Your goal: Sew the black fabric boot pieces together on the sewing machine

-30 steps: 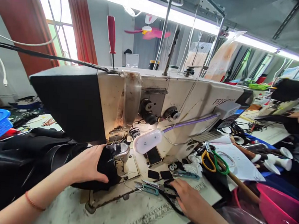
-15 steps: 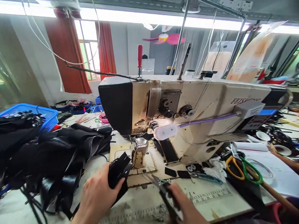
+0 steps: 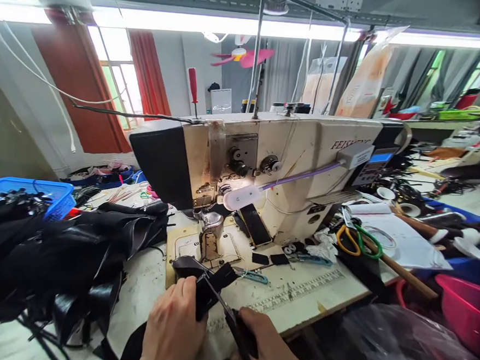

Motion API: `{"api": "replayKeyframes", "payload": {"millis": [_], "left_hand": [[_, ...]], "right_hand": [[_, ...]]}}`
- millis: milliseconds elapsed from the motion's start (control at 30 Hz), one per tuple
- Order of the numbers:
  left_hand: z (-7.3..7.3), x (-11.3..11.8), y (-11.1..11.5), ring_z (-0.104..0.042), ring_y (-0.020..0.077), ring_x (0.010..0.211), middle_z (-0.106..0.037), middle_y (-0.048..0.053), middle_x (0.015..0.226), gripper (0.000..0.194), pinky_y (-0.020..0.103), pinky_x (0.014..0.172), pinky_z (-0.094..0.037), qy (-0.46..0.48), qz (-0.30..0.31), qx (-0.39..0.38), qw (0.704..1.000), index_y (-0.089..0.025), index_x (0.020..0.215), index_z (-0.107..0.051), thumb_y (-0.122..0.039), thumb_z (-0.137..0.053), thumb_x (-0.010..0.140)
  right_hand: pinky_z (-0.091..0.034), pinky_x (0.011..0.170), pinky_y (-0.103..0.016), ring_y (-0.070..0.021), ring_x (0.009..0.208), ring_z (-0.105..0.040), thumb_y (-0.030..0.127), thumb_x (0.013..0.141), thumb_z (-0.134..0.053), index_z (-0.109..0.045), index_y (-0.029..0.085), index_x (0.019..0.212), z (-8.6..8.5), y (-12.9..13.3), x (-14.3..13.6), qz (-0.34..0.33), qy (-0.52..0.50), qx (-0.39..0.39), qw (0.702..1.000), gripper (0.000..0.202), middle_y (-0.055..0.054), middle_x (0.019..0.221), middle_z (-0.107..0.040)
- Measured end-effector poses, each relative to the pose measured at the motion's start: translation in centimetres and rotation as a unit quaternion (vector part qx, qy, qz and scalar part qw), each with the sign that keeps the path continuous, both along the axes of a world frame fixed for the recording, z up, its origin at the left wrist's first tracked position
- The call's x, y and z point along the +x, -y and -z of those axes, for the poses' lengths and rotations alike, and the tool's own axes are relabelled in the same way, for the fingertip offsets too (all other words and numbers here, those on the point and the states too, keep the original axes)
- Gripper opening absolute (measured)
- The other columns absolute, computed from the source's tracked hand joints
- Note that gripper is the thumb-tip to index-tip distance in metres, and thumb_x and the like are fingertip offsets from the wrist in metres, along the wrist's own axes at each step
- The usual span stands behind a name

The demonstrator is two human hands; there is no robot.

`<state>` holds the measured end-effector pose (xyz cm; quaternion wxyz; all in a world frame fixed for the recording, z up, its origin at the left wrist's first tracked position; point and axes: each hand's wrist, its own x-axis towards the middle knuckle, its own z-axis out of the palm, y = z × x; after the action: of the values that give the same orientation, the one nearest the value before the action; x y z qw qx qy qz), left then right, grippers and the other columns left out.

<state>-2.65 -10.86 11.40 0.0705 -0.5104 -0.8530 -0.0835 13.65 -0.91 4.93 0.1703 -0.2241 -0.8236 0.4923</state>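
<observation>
My left hand (image 3: 176,321) is closed around a black fabric piece (image 3: 220,280) in front of the sewing machine's presser foot (image 3: 212,224). In my right hand (image 3: 265,338) is a pair of dark-handled scissors (image 3: 230,314), its fingers wrapped round the handles. The metal blades point up and left and lie against the black piece beside my left fingers. Part of the black piece is hidden by my left hand. The sewing machine (image 3: 307,157) stands just beyond both hands.
Black material (image 3: 54,255) is heaped at the left, by a blue basket (image 3: 61,200). A light blue tool (image 3: 253,277) and small black scraps (image 3: 260,258) lie before the machine. Yellow-and-green scissors (image 3: 359,240) lie right of it; a pink basin (image 3: 469,306) is at far right.
The view has shifted right. The scissors have come to the black piece, and both hands are now closer together. The black piece has been turned to point right, and the light blue tool shows beyond it.
</observation>
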Motion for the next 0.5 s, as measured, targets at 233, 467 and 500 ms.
{"api": "replayKeyframes", "payload": {"millis": [233,467,500], "left_hand": [[0.5,2.2,-1.9,-0.064,0.029,0.09,-0.066,0.009,0.091,0.017,0.043,0.08,-0.049,-0.021,0.086,-0.088,0.992,-0.017,0.094,-0.06,-0.013,-0.053,0.079],[-0.1,1.5,-1.5,-0.064,0.0281,0.091,-0.066,0.008,0.093,0.017,0.04,0.079,-0.048,-0.004,0.069,-0.076,0.995,-0.018,0.098,-0.06,-0.021,-0.057,0.081],[0.2,1.4,-1.1,-0.064,0.0277,0.091,-0.067,0.008,0.094,0.02,0.04,0.079,-0.048,-0.01,0.064,-0.06,0.996,-0.018,0.1,-0.061,-0.02,-0.058,0.08]], "right_hand": [[-0.028,0.052,-0.022,-0.0105,0.058,-0.035,0.049,0.075,-0.062,-0.047,0.017,0.07,5.1,2.4,3.0,0.088,-0.006,-0.043,0.995,0.036,0.004,0.062,-0.044],[-0.048,0.078,-0.034,-0.0267,0.088,-0.063,0.028,0.082,-0.059,-0.062,0.012,0.094,3.8,-4.9,7.2,0.285,0.224,0.194,0.912,0.02,-0.012,0.096,-0.064],[-0.048,0.082,-0.037,-0.0294,0.094,-0.063,0.021,0.079,-0.06,-0.063,0.01,0.1,3.1,-6.2,7.6,0.283,0.242,0.215,0.903,0.023,-0.016,0.102,-0.063]]}}
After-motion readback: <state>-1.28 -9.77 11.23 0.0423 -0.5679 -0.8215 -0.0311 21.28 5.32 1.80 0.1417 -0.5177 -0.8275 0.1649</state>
